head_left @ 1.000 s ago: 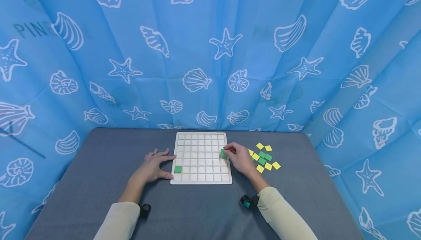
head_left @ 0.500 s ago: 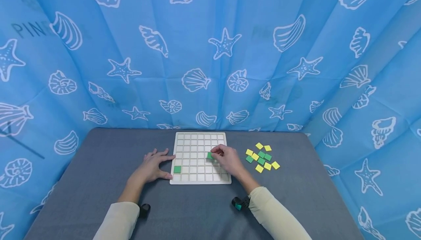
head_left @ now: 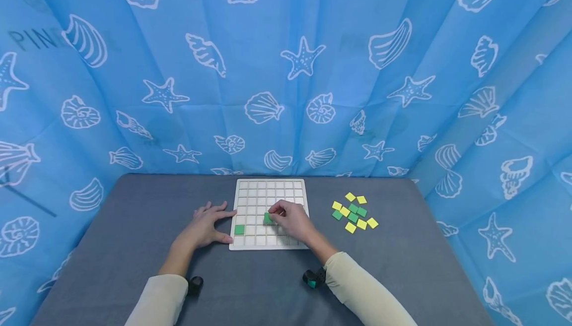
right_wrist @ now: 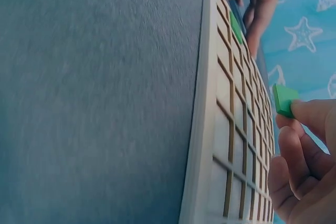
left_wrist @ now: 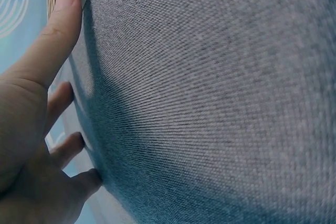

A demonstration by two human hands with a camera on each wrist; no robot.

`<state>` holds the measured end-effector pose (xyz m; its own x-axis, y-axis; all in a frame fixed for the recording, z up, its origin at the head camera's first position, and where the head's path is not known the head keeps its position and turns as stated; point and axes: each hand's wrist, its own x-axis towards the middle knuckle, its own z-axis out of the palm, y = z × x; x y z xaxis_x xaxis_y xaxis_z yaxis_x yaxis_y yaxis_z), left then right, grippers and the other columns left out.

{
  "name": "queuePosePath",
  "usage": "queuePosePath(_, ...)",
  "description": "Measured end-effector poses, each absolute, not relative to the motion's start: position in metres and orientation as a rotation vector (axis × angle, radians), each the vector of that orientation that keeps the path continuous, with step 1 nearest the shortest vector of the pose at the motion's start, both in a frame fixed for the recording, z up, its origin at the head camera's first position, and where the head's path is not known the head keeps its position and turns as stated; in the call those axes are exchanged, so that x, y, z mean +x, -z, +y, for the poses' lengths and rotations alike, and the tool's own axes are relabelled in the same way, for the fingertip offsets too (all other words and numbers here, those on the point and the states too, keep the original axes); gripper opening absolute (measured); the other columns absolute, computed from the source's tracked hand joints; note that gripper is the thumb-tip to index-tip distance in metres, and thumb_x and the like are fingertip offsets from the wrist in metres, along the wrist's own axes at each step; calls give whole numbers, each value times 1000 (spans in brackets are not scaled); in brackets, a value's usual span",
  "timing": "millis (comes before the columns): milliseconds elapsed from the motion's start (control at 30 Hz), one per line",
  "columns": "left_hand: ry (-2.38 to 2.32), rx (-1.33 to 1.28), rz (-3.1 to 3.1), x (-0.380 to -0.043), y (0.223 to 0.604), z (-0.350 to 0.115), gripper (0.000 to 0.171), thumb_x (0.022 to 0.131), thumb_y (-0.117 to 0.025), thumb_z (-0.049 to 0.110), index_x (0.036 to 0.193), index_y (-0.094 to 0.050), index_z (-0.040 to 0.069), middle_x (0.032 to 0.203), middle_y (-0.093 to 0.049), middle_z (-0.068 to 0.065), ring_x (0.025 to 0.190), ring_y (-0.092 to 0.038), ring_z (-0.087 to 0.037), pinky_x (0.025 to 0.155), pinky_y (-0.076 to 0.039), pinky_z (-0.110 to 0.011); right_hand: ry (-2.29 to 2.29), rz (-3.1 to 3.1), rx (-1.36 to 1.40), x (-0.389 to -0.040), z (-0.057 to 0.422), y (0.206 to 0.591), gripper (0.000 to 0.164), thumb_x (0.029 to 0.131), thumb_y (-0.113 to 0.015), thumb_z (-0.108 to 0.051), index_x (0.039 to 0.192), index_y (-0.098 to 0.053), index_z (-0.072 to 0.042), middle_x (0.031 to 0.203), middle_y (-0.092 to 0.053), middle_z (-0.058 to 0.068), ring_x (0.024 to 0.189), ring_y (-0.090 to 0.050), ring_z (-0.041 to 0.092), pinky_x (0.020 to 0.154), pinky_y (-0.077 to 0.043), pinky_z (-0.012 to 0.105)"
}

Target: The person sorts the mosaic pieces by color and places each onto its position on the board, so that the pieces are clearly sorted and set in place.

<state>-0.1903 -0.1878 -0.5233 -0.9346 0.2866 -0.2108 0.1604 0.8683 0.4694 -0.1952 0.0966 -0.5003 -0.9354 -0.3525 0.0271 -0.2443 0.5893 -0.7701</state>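
Observation:
A white grid board (head_left: 268,246) lies on the table, divided into square cells by raised lines. One green tile (head_left: 239,229) sits in a cell near its lower left corner. My right hand (head_left: 292,221) pinches another green tile (right_wrist: 284,100) between thumb and fingertips, held over the middle of the board; the right wrist view shows it raised above the grid. My left hand (head_left: 205,226) is spread at the board's left edge, thumb and index fingertip touching the rim. In the left wrist view its thumb (left_wrist: 59,24) reaches the board's corner and the other fingers stand on the cloth.
Right of the board, several yellow tiles (head_left: 361,224) and green tiles (head_left: 353,217) lie loosely scattered. Grey cloth covers the table (head_left: 259,286). A blue curtain (head_left: 286,132) with white shells and starfish hangs along its back and sides.
My right hand has carried the green tile leftward from the board's right edge to over its middle. My left hand has stayed at the left edge.

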Motion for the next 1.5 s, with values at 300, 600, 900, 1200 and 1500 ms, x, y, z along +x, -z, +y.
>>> queuePosePath(300, -662, 343, 2770, -190, 525, -189, 88, 71, -87, 54, 148, -56, 27, 165, -37, -16, 153, -17, -56, 117, -11, -79, 1218, 2659, -592, -189, 72, 500, 7, 97, -70, -17, 101, -74, -13, 92, -75, 0, 80, -65, 6, 69, -51, 20)
queuePosePath(600, -681, 342, 2773, -188, 520, -189, 87, 71, -87, 52, 148, -57, 26, 165, -37, -16, 153, -16, -56, 117, -11, -80, 1229, 2631, -571, -186, 59, 504, 6, 96, -71, -17, 98, -75, -12, 90, -74, 0, 75, -61, 2, 65, -50, 18)
queuePosePath(900, -664, 333, 2767, -188, 518, -188, 86, 71, -88, 51, 147, -57, 26, 164, -37, -16, 153, -17, -56, 116, -11, -80, 1195, 2636, -578, -185, 52, 511, 6, 95, -72, -16, 97, -74, -11, 86, -74, -1, 72, -59, -1, 64, -48, 17)
queuePosePath(1200, -664, 325, 2752, -189, 518, -187, 87, 70, -88, 52, 147, -57, 27, 164, -37, -16, 153, -16, -56, 117, -11, -79, 1019, 2778, -701, -182, 48, 515, 5, 95, -74, -19, 95, -74, -14, 85, -71, -5, 71, -56, -2, 65, -47, 17)
queuePosePath(1500, -670, 301, 2754, -190, 519, -187, 87, 69, -89, 50, 147, -57, 28, 165, -37, -15, 154, -15, -55, 118, -10, -78, 671, 2991, -911, -179, 49, 515, 16, 92, -77, -26, 104, -81, -17, 96, -67, -1, 84, -60, 11, 70, -49, 25)
